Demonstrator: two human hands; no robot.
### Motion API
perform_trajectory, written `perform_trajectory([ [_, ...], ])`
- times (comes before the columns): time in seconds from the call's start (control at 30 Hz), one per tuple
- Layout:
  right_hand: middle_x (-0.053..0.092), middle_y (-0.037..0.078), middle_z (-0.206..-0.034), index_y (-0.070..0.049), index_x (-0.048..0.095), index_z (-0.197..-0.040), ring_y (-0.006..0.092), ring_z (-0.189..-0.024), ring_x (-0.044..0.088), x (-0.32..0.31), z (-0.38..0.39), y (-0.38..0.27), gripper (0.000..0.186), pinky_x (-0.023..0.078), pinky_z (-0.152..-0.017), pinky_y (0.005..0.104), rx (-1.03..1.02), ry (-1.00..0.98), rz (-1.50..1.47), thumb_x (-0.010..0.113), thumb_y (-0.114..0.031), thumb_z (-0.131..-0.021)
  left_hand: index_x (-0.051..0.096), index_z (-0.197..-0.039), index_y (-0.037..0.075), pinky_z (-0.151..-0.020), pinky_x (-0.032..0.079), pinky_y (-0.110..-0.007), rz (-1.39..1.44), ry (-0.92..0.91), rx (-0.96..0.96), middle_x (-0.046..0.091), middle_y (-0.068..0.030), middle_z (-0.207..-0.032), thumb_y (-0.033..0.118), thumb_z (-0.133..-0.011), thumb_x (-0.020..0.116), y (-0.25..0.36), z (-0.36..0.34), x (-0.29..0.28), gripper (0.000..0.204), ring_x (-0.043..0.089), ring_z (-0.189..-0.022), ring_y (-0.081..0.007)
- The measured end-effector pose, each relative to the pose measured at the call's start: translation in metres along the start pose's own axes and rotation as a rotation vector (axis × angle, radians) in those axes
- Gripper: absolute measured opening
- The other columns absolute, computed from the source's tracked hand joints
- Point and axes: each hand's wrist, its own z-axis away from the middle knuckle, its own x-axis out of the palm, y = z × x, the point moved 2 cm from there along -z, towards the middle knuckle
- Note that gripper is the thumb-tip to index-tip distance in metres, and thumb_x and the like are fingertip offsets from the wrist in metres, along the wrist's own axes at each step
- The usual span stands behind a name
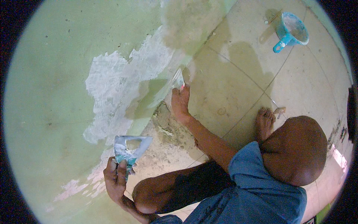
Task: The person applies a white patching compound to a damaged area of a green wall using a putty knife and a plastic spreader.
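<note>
My left hand [116, 178] grips the teal handle of a wide putty knife [143, 145], its flat blade up with white putty smeared on it. Farther forward, my right hand [180, 102] is closed around a second putty knife [178, 77], whose blade lies at the foot of the wall, against or very close to it. Most of that tool's handle is hidden in my fingers. A rough white putty patch [112, 82] spreads over the pale green wall [52, 97] to the left of both hands.
A teal dipper [285, 41] with a handle, holding whitish material, stands on the tiled floor [238, 100] at the far right. A small tool [279, 109] lies by my bare foot [264, 121]. Broken, dirty floor [167, 128] lies along the wall's base between my hands.
</note>
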Motion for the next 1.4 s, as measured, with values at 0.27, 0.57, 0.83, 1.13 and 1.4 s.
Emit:
perform_trajectory([
  [0.27, 0.044, 0.026, -0.121, 0.002, 0.022, -0.143, 0.0413, -0.115, 0.041, 0.066, 0.056, -0.008, 0.075, 0.033, -0.099, 0.0431, -0.441, -0.030, 0.616, 0.056, 0.001, -0.076, 0.053, -0.089, -0.001, -0.051, 0.044, -0.027, 0.077, 0.016, -0.018, 0.062, -0.0085, -0.066, 0.018, -0.093, 0.051, 0.009, 0.000, 0.002, 0.019, 0.054, -0.054, -0.0128],
  [0.57, 0.055, 0.010, -0.083, -0.002, 0.056, -0.089, 0.0229, -0.074, 0.057, -0.002, -0.025, 0.068, 0.013, 0.051, -0.063, 0.0330, 0.815, 0.033, -0.538, 0.056, 0.002, -0.077, 0.053, -0.089, -0.001, -0.053, 0.045, -0.027, 0.118, -0.041, -0.007, 0.064, -0.0092, -0.068, 0.018, -0.094, 0.051, 0.010, -0.004, 0.005, 0.020, 0.057, -0.056, -0.0132],
  [0.83, 0.053, 0.014, -0.084, -0.002, 0.053, -0.075, 0.0209, -0.075, 0.054, -0.015, -0.067, -0.035, 0.012, 0.051, -0.061, 0.0350, 0.265, -0.142, -0.196, 0.062, -0.008, -0.077, 0.053, -0.089, -0.001, -0.054, 0.047, -0.029, 0.112, -0.023, -0.041, 0.065, -0.0107, -0.069, 0.016, -0.094, 0.049, 0.009, -0.001, 0.004, 0.019, 0.059, -0.055, -0.0155],
  [1.13, 0.055, 0.014, -0.106, 0.002, 0.047, -0.119, 0.0236, -0.097, 0.052, 0.025, 0.049, -0.052, 0.039, 0.041, -0.089, 0.0342, -0.438, -0.118, 0.355, 0.053, -0.001, -0.080, 0.053, -0.091, -0.001, -0.052, 0.044, -0.027, 0.038, -0.029, 0.017, 0.064, -0.0105, -0.069, 0.019, -0.093, 0.049, 0.009, 0.000, 0.000, 0.021, 0.057, -0.054, -0.0136],
  [1.4, 0.058, 0.003, -0.084, 0.000, 0.057, -0.099, 0.0129, -0.077, 0.054, -0.018, -0.024, 0.051, 0.020, 0.043, -0.068, 0.0301, 0.084, -0.022, -0.129, 0.051, -0.004, -0.081, 0.053, -0.090, -0.001, -0.051, 0.045, -0.029, 0.030, -0.065, 0.000, 0.062, -0.0107, -0.068, 0.017, -0.093, 0.049, 0.005, 0.001, 0.003, 0.019, 0.056, -0.053, -0.0161],
])
